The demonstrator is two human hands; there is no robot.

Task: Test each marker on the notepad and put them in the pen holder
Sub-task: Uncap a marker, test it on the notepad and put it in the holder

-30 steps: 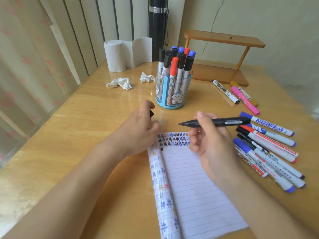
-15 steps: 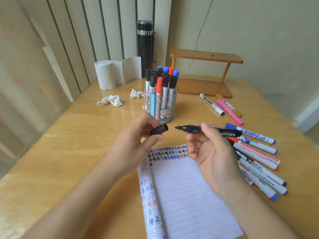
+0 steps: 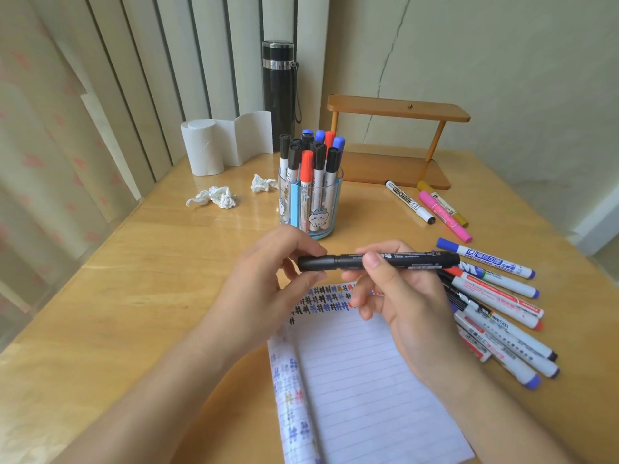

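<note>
A person at a wooden table point(image 3: 134, 279) holds one black marker point(image 3: 402, 260) level in the air with both hands, just above the top edge of the notepad point(image 3: 361, 380); the left hand point(image 3: 264, 296) has its thumb and fingers curled around the marker's cap point(image 3: 316, 262), which sits on the marker's left end; the right hand point(image 3: 408, 303) pinches the barrel between thumb and bent fingers, palm turned inward. The notepad lies flat on the table under the hands, its lined page bare except for rows of small coloured test marks along the top and down the left margin. The pen holder point(image 3: 330, 226), a clear glass cup with a cartoon figure, stands upright just beyond the hands and is crowded with capped markers, black, blue and red. To the person's right a heap of loose markers point(image 3: 495, 296) lies on the table, touching and overlapping; three more point(image 3: 432, 204), white, pink and yellow, lie farther back beside a low wooden shelf point(image 3: 398, 112). At the back left stand a tissue roll point(image 3: 207, 149) and a black flask point(image 3: 279, 95); crumpled tissues point(image 3: 214, 197) lie near the holder.
</note>
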